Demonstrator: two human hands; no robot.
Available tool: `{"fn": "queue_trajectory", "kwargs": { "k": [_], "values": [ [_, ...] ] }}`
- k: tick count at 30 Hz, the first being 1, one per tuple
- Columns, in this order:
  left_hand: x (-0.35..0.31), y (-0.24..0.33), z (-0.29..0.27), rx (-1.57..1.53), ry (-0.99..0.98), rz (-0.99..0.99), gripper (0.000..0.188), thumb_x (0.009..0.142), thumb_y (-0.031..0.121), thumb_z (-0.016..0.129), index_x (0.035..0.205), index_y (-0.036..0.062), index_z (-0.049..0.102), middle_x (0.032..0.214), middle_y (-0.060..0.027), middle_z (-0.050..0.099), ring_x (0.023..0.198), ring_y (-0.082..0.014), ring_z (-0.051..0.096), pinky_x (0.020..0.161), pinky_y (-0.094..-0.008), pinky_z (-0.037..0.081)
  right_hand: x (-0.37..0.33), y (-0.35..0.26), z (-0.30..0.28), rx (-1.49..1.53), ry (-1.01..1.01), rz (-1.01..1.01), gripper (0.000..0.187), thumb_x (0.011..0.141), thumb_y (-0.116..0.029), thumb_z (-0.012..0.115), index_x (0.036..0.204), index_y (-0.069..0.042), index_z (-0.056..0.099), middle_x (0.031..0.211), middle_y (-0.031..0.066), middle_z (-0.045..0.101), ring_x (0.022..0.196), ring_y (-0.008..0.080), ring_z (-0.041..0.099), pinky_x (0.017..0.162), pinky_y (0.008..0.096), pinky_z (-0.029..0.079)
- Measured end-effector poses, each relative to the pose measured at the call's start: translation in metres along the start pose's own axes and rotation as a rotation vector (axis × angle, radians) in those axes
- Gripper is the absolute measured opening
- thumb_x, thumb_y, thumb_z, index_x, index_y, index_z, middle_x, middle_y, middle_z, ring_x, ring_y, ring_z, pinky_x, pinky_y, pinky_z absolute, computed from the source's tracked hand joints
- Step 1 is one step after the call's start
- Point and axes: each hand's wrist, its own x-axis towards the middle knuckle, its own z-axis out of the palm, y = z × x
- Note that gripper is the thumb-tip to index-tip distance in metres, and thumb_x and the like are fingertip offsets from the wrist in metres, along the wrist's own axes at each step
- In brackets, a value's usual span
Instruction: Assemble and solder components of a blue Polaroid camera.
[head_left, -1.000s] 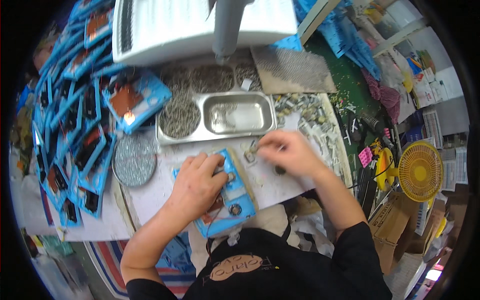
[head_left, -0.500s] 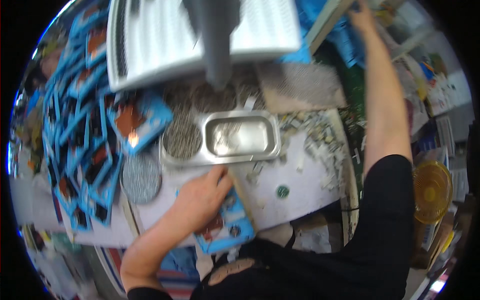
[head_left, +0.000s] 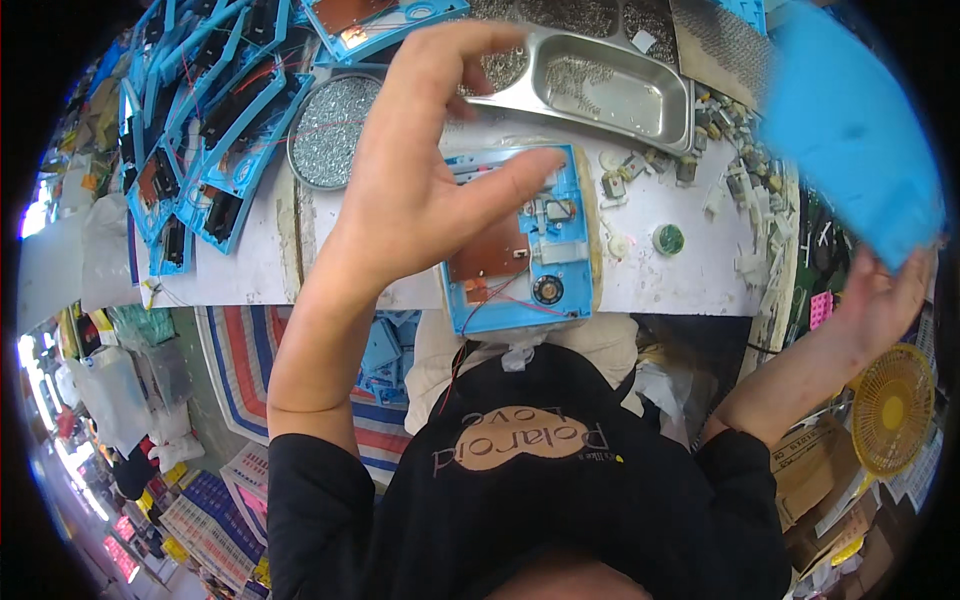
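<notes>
My left hand (head_left: 410, 180) hovers over the workbench with thumb and fingers spread and nothing in them. Beneath it lies an open blue plastic casing (head_left: 560, 262), partly covered by the hand. Inside the casing are a brown circuit board (head_left: 495, 252), thin wires and a small round black part (head_left: 547, 289). Out to the right, my right hand (head_left: 888, 298) grips the lower end of a blue plastic panel (head_left: 850, 130). The panel is raised on edge and slightly blurred.
Behind the casing stands a metal tray (head_left: 683, 125) with small metal pieces. A round dish (head_left: 296, 150) of screws sits left, beside many stacked blue casings (head_left: 225, 150). Loose small parts (head_left: 740, 190) and a green disc (head_left: 668, 238) lie right. A yellow basket (head_left: 893, 410) is lower right.
My right hand has come back from the far right with a blue panel. My left hand has let go of the casing and lifted. The view has tilted down towards my body.
</notes>
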Motion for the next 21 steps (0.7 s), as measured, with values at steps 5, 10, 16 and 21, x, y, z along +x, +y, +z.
{"fn": "queue_trajectory", "kwargs": {
  "k": [5, 10, 16, 21],
  "values": [
    [-0.005, 0.031, -0.023, -0.381, -0.27, -0.348, 0.047, 0.091, 0.017, 0.075, 0.13, -0.0018, 0.059, 0.114, -0.0099, 0.069, 0.102, -0.0176, 0.067, 0.091, -0.0296, 0.052, 0.024, -0.048, 0.085, 0.628, 0.209, -0.108, 0.051, 0.102, -0.017, 0.059, 0.145, 0.006, 0.046, 0.107, 0.017, 0.068, 0.069, 0.0134, 0.065, 0.061, 0.0266, 0.053],
    [-0.051, 0.032, -0.019, -0.702, 0.183, -0.677, 0.038, 0.099, 0.018, 0.068, 0.127, -0.0066, 0.059, 0.105, -0.0108, 0.072, 0.093, -0.0165, 0.07, 0.089, -0.0303, 0.055, 0.007, -0.018, 0.159, 0.558, 0.108, -0.07, 0.069, 0.097, -0.015, 0.067, 0.156, -0.003, 0.033, 0.087, 0.0093, 0.067, 0.065, 0.0096, 0.06, 0.062, 0.0234, 0.048],
    [-0.099, 0.041, 0.003, -0.178, -0.068, -0.693, 0.076, 0.089, 0.016, 0.076, 0.149, -0.0087, 0.036, 0.084, -0.0093, 0.067, 0.076, -0.0149, 0.068, 0.069, -0.0284, 0.053, -0.059, -0.014, 0.183, 0.291, 0.015, 0.097, 0.074, 0.094, -0.01, 0.067, 0.158, -0.004, 0.029, 0.059, 0.0017, 0.053, 0.055, 0.0101, 0.05, 0.057, 0.026, 0.04],
    [-0.111, 0.041, 0.014, 0.199, -0.181, -0.551, 0.093, 0.083, 0.017, 0.08, 0.155, -0.0095, 0.027, 0.064, -0.0048, 0.053, 0.053, -0.0163, 0.055, 0.051, -0.0307, 0.046, -0.082, 0.005, 0.197, 0.069, -0.024, 0.11, 0.066, 0.095, -0.011, 0.064, 0.155, -0.004, 0.036, 0.057, 0.006, 0.046, 0.051, 0.0166, 0.048, 0.055, 0.0281, 0.038]
  ]
}}
